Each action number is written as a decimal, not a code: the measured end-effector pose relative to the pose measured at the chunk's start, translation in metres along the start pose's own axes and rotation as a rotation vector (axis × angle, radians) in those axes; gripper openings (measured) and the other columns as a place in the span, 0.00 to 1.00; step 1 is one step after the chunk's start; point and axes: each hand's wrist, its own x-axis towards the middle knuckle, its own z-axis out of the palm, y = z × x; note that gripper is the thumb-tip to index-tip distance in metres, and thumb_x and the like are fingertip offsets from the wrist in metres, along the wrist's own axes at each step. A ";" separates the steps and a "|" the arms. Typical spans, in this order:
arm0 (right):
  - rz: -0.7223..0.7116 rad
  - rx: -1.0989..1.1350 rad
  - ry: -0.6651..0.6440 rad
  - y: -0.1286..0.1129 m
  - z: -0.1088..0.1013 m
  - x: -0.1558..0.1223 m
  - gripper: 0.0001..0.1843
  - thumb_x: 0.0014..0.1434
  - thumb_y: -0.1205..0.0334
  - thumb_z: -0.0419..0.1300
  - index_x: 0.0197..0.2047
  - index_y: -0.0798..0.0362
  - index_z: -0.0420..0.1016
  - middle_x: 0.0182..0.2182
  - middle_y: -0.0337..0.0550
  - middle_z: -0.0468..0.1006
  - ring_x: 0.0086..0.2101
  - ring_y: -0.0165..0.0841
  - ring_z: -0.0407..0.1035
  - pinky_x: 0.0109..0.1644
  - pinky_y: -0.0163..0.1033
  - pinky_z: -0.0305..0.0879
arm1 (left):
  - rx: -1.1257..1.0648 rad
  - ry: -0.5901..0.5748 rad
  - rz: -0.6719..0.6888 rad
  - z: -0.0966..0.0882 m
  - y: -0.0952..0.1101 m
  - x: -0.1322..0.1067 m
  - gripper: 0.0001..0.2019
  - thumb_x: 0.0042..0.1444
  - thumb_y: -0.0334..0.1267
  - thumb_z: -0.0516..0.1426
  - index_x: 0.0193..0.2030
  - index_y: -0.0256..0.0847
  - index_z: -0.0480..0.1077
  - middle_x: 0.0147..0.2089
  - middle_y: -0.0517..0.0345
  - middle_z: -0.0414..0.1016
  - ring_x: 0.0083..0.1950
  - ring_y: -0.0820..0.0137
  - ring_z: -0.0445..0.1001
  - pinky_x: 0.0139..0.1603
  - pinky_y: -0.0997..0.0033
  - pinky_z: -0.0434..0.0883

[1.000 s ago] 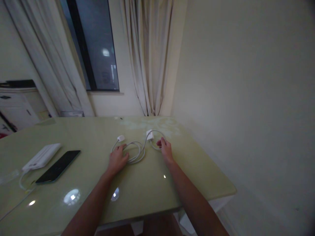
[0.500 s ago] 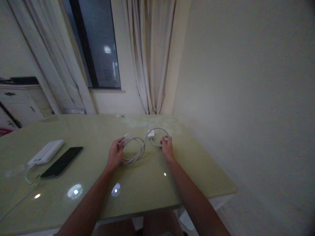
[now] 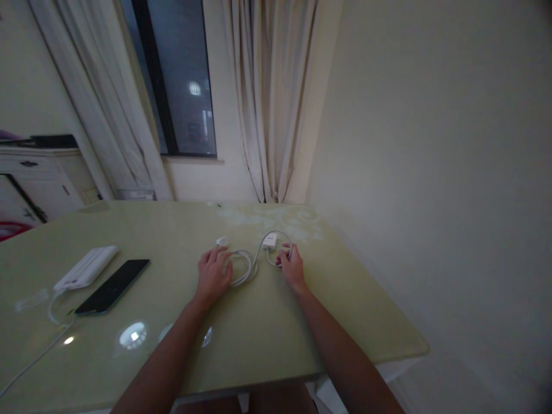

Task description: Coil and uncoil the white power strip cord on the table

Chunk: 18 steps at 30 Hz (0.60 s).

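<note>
A white extension cord [image 3: 253, 265] lies in loops on the table in front of me. Over the left side of the coil rests my left hand [image 3: 214, 271], palm down, its fingers stretched out and covering part of the loops. Just beyond those fingertips sits the cord's white plug [image 3: 222, 241]. My right hand [image 3: 292, 265] pinches a raised loop of the cord, fingers closed around it. Between the hands, slightly farther off, lies the white socket block [image 3: 270, 240], joined to the cord near my right hand.
A pale green glossy table [image 3: 172, 230] reaches to the wall on the right. On the left lie a black phone [image 3: 112, 286] and a white power bank [image 3: 87, 268] with a white cable [image 3: 37, 359]. Behind are curtains [image 3: 276, 103], a window and a white cabinet [image 3: 47, 178].
My left hand has gone from gripping the coil's left side to lying flat over it, and the coil has lowered onto the table. My right hand still holds its loop.
</note>
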 end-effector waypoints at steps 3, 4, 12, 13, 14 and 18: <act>-0.004 0.056 -0.021 -0.007 0.001 -0.003 0.25 0.61 0.36 0.55 0.38 0.52 0.74 0.21 0.37 0.74 0.21 0.32 0.70 0.27 0.36 0.66 | 0.008 -0.224 0.148 -0.002 0.012 -0.002 0.14 0.64 0.46 0.53 0.41 0.45 0.78 0.48 0.48 0.78 0.54 0.56 0.72 0.60 0.50 0.64; -0.001 0.079 -0.024 -0.009 0.001 -0.003 0.29 0.62 0.33 0.53 0.37 0.52 0.75 0.19 0.37 0.73 0.20 0.32 0.68 0.26 0.36 0.65 | 0.004 -0.291 0.199 -0.003 0.015 -0.003 0.15 0.64 0.49 0.54 0.40 0.45 0.78 0.46 0.49 0.79 0.52 0.56 0.73 0.59 0.52 0.65; 0.011 0.090 0.047 -0.017 -0.008 -0.003 0.37 0.64 0.30 0.45 0.42 0.56 0.77 0.15 0.33 0.63 0.16 0.29 0.57 0.21 0.35 0.55 | 0.027 -0.293 0.243 0.000 0.022 -0.002 0.15 0.67 0.46 0.50 0.41 0.43 0.77 0.44 0.49 0.79 0.48 0.60 0.75 0.53 0.58 0.68; -0.009 0.090 0.070 -0.017 -0.008 -0.003 0.36 0.65 0.31 0.46 0.45 0.56 0.76 0.16 0.32 0.63 0.17 0.29 0.57 0.22 0.35 0.55 | 0.020 -0.260 0.223 0.001 0.021 -0.001 0.16 0.68 0.45 0.49 0.41 0.43 0.76 0.44 0.49 0.79 0.48 0.60 0.76 0.53 0.59 0.69; -0.026 0.095 0.090 -0.017 -0.008 -0.002 0.34 0.65 0.32 0.45 0.47 0.55 0.75 0.17 0.32 0.63 0.17 0.29 0.56 0.23 0.35 0.56 | 0.005 -0.225 0.198 0.001 0.020 0.000 0.16 0.68 0.46 0.48 0.41 0.43 0.76 0.45 0.49 0.79 0.48 0.60 0.76 0.53 0.59 0.69; -0.048 0.130 0.125 -0.020 -0.006 -0.002 0.33 0.67 0.35 0.45 0.55 0.54 0.70 0.19 0.30 0.60 0.19 0.29 0.56 0.25 0.34 0.56 | -0.076 -0.078 0.073 -0.001 0.015 0.002 0.17 0.69 0.46 0.46 0.46 0.42 0.73 0.50 0.46 0.77 0.51 0.61 0.75 0.54 0.61 0.70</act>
